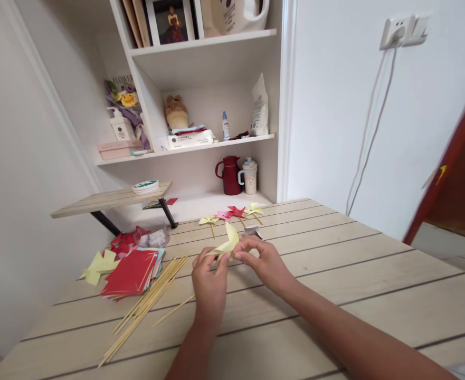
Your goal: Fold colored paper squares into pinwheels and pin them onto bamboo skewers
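A pale yellow paper pinwheel (229,241) is held above the table between my two hands. My left hand (210,272) pinches its left and lower side, thumb against fingers. My right hand (261,258) has thumb and fingertips closed on its right edge; whether a small part sits between them is hidden. To the left of my left hand lies a bundle of thin wooden sticks (149,303), with one short stick (172,311) apart from it. A stack of red and coloured paper squares (131,272) lies beyond the sticks.
Finished-looking pinwheels on sticks, one of them red (237,211), lie at the table's back edge. A clear plastic box (155,236) and a yellow folded paper (98,266) are at left. A small wooden stand (113,199) and shelves (200,42) rise behind.
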The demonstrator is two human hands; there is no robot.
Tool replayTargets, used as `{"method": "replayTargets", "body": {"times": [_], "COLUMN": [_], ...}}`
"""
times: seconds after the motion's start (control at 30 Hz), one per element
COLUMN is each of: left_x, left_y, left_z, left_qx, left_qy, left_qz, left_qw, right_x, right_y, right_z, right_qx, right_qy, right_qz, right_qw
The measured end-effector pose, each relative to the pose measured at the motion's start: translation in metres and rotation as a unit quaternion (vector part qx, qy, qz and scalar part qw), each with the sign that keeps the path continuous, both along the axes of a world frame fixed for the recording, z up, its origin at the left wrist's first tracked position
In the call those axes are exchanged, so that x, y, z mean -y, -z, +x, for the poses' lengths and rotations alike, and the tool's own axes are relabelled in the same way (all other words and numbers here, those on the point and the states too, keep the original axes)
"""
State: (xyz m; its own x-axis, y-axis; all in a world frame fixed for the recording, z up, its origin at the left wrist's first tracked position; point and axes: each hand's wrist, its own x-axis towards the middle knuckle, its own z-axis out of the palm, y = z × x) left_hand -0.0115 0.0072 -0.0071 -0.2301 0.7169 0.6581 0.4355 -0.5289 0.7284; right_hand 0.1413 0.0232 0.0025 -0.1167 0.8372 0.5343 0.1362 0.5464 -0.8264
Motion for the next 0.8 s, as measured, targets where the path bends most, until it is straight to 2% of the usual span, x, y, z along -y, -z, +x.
{"method": "replayTargets", "body": {"times": [0.3, 0.8], "left_x": [-0.0018, 0.0008], "left_y": [0.0023, 0.0016], "left_z": [0.0001, 0.0055], "left_qx": [0.009, 0.049], "left_qy": [-0.014, -0.039], "left_qz": [0.003, 0.004], "left_qw": [1.000, 0.998], "right_x": [0.0047, 0.0088], "right_y": [-0.0046, -0.0024], "right_z": [-0.0042, -0.0098], "right_qx": [-0.029, -0.038], "right_qy": [0.009, 0.048], "right_qz": [-0.047, -0.008], "right_qw": [0.998, 0.998]}}
